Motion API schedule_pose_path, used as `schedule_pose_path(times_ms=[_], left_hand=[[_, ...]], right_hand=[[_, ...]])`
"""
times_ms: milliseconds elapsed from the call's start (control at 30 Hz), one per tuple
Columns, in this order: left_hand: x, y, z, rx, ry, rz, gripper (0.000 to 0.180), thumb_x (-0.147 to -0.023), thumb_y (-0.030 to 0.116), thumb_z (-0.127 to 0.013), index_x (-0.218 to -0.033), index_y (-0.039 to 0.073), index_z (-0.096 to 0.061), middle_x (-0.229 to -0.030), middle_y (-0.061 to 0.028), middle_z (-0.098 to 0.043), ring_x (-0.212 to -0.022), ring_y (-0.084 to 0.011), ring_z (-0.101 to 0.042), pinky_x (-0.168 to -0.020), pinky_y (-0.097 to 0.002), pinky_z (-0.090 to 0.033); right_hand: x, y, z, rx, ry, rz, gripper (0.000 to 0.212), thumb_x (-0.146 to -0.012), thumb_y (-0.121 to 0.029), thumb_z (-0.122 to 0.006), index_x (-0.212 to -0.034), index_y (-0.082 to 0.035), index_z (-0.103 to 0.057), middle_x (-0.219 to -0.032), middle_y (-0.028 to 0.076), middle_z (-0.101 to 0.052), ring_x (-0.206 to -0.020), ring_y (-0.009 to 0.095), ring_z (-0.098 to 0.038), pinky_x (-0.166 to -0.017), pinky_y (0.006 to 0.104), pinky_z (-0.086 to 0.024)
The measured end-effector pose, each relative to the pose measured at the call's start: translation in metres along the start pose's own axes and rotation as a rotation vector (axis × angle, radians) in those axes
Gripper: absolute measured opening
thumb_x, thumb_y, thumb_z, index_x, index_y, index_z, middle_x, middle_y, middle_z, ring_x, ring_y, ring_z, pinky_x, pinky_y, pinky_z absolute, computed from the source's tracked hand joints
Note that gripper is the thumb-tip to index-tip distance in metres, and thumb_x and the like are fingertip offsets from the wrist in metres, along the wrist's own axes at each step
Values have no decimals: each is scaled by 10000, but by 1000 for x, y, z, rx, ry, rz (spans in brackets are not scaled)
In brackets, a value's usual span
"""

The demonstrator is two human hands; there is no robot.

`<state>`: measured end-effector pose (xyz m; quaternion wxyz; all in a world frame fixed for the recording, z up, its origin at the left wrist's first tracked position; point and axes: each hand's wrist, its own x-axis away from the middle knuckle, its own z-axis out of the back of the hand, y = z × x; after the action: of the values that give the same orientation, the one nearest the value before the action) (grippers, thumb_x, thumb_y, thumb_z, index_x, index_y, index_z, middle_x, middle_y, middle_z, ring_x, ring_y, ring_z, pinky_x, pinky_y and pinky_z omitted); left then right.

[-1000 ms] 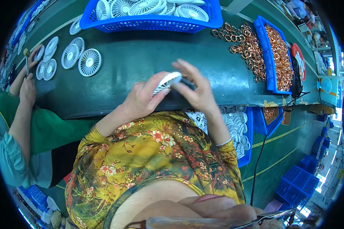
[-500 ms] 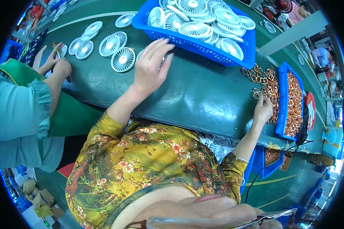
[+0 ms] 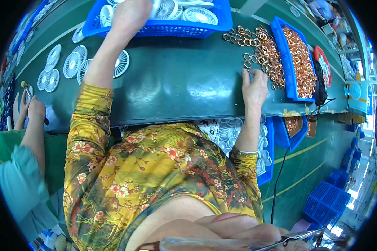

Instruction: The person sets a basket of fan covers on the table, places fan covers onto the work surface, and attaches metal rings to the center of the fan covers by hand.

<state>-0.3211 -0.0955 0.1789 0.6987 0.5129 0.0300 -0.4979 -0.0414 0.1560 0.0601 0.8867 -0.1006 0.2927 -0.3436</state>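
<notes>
Nearest to us, our right hand [image 3: 254,87] rests palm down on the green table [image 3: 176,83], fingers spread and fingertips touching the near edge of the loose copper rings [image 3: 259,46]. We cannot tell whether a ring is pinched under the fingertips; nothing shows lifted. The rings lie straight ahead of and slightly right of this hand, their heap running away from us toward the narrow blue tray [image 3: 299,58], which holds more of them.

Farther out, our left hand [image 3: 132,14] is stretched forward over the near wall of the blue basket [image 3: 155,29], fingers curled down among the white fan grilles [image 3: 197,14]. Its fingertips are hidden at the frame's top, so we cannot say if it has closed on one. More grilles lie flat on the table to the left of that forearm.

At far left, another person's hand [image 3: 35,111] works at the table edge.
</notes>
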Motion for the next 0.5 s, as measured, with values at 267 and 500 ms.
schedule_pose_path(times_ms=[267,500], left_hand=[[85,41,-34,-575,494,8,331,-785,-61,-519,-1053,81,-650,-1109,-177,-595,-1037,-301,-578,-855,-368,-468],[158,51,-79,-580,-446,87,581,-760,267,-696,-1276,111,-480,-1387,-163,-395,-1324,-368,-295,-1063,-449,-301]], right_hand=[[19,1,8,-435,68,130,48,-808,-64,-645,-826,-39,-609,-775,99,-591,-669,228,-576,-548,322,-465],[27,-37,21,-504,261,491,179,-702,1,-724,-840,-55,-624,-825,73,-615,-737,233,-574,-659,330,-451]])
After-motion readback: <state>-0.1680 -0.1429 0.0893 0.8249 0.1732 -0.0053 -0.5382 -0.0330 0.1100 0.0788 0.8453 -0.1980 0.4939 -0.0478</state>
